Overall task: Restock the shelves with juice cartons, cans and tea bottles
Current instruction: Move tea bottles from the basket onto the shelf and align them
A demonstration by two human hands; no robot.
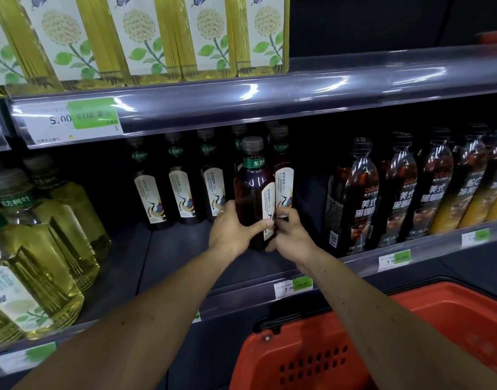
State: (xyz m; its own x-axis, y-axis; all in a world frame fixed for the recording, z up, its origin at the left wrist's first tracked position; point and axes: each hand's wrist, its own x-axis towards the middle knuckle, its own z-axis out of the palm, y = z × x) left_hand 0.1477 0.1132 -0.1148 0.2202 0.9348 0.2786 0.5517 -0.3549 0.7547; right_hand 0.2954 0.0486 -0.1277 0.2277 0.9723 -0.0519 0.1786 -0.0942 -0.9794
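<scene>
A dark tea bottle [253, 190] with a grey cap and a white crane label stands upright on the middle shelf [185, 249], in front of a row of the same dark tea bottles [182, 187]. My left hand [233, 226] grips its lower left side, thumb across the front. My right hand [290, 229] holds its lower right side, fingers curled at the label. The bottle's base is near the shelf floor; contact there is hidden by my hands.
Pale yellow tea bottles [44, 240] fill the shelf's left end. Black coffee bottles [362, 198] and orange-labelled bottles [466, 192] stand to the right. Yellow tea bottles [146, 35] line the upper shelf. A red shopping basket [340, 347] sits below at the lower right.
</scene>
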